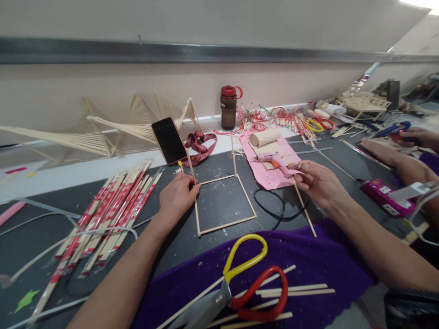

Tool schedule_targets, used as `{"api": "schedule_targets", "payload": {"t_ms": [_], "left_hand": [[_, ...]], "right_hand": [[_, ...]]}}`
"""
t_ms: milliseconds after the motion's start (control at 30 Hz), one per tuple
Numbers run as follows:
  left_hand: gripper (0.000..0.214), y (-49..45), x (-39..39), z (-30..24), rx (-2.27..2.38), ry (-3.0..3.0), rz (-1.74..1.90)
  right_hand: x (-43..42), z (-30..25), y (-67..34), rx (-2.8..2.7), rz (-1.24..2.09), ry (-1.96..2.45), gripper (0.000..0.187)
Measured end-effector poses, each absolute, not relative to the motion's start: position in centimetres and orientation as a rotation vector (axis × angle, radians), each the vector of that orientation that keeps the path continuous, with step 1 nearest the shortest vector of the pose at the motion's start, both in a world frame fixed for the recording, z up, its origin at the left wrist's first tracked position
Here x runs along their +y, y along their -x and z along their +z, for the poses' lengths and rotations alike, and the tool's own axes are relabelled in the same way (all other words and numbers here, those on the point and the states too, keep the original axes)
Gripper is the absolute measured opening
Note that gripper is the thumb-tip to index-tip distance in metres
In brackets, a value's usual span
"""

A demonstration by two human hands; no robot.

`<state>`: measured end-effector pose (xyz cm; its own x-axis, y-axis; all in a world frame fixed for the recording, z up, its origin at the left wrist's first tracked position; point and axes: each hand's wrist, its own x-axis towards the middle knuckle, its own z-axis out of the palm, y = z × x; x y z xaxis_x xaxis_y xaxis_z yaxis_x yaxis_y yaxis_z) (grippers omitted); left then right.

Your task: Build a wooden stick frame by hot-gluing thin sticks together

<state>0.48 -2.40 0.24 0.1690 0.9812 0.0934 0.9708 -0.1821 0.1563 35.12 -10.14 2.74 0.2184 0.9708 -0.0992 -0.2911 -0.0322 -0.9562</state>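
Observation:
My left hand (178, 194) pinches a thin wooden stick (191, 167) that stands upright at the back left corner of a square frame of sticks (227, 224). A second upright stick (233, 155) rises from the frame's back right corner. My right hand (315, 182) closes its fingers at the handle end of a pink hot glue gun (274, 161), whose nozzle points left over a pink sheet (267, 180). Below those fingers, a wooden stick (305, 208) slants toward the purple cloth (329, 246); whether the hand also holds it is unclear.
Scissors (224, 297) and loose sticks lie on the cloth in front. Wrapped chopsticks (106, 214) lie left, near a propped phone (169, 140). A bottle (228, 109), cardboard roll (264, 137) and stick structures (133, 130) stand behind. Another person's hands (387, 153) are at right, near a magenta box (387, 196).

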Motion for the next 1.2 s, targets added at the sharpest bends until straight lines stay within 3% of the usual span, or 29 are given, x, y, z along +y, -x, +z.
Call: {"api": "schedule_targets", "payload": {"t_ms": [233, 967, 1100, 1200], "left_hand": [[0.027, -0.4, -2.3, 0.1, 1.954, -2.376, 0.280], [0.027, -0.5, -2.1, 0.2, 1.942, -2.360, 0.257], [0.027, 0.4, -2.3, 2.2, 1.905, -2.353, 0.195], [0.026, 0.9, -3.5, 5.2, 2.061, -2.262, -0.044]], "right_hand": [[-9.4, 2.6, -38.2, -0.448, 1.278, 1.044, 0.006], [-7.9, -0.1, -40.8, -0.622, 1.114, 1.217, 0.010], [-8.5, 0.4, -38.9, -0.753, 1.129, 1.212, 0.014], [-8.7, 0.9, -38.3, -0.769, 1.135, 1.203, 0.015]]}}
